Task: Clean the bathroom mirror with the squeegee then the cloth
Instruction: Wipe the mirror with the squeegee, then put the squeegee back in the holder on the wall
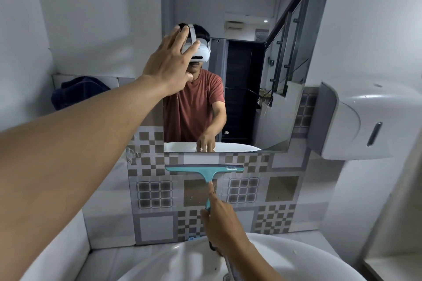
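Below mirror (239,75), right hand (219,219) grips teal squeegee (205,171); left hand (171,61) spread, empty.

No text, brand, number or sign could be read anywhere. The squeegee (204,170) carried a small pale sticker near the right end of its blade, but its print was too blurred to make out, and the wall dispenser (356,123) showed no legible marking.
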A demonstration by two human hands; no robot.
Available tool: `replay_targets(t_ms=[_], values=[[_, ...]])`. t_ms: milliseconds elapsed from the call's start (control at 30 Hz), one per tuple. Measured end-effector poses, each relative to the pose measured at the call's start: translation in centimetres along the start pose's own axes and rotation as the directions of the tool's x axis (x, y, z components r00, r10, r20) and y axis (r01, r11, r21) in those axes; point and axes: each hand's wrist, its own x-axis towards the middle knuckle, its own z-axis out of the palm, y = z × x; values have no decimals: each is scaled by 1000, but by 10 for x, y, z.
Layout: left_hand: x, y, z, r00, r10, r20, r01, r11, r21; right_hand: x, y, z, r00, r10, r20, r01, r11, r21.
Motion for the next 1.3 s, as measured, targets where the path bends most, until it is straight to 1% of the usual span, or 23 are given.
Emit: replay_targets(t_ms=[67,200,300,367,433,533,600,700,800,867,933,1000,1133,1300], values=[[-11,2,0,1000,-4,16,4,1000,-17,-7,0,-10,1000,-23,-1,23,999,32],[-44,18,-7,998,-10,63,17,993,-114,-20,2,-39,997,-65,-50,72,986,150],[-75,43,-13,991,32,129,3,964,-266,-25,2,-62,997,-13,-83,31,974,226],[-97,63,-16,971,83,226,19,909,-416,-27,-1,-80,996,13,-88,9,969,247],[-118,83,-17,936,134,325,59,852,-520,-28,-5,-100,996,14,-90,7,975,224],[-142,105,-15,900,170,401,117,793,-597,-28,-14,-130,999,-18,-45,24,990,138],[-153,114,-13,873,195,448,141,777,-613,-27,-22,-146,998,-53,28,51,996,70],[-164,120,-13,832,232,504,143,787,-600,-28,-34,-166,988,-100,119,101,995,3],[-169,117,-18,843,208,495,177,763,-622,-28,-45,-176,980,-126,153,129,992,-10],[-171,112,-22,846,175,503,221,744,-631,-27,-51,-184,979,-132,158,126,991,43],[-174,107,-25,843,133,520,274,727,-630,-27,-57,-190,981,-143,132,121,979,167],[-178,102,-27,845,87,528,324,701,-635,-27,-63,-189,985,-155,73,124,942,313],[-186,88,-33,836,11,549,434,598,-673,-19,-73,-170,981,-187,-59,194,879,437],[-198,70,-41,790,-94,606,569,480,-667,-1,-89,-139,957,-284,-68,282,840,464]])
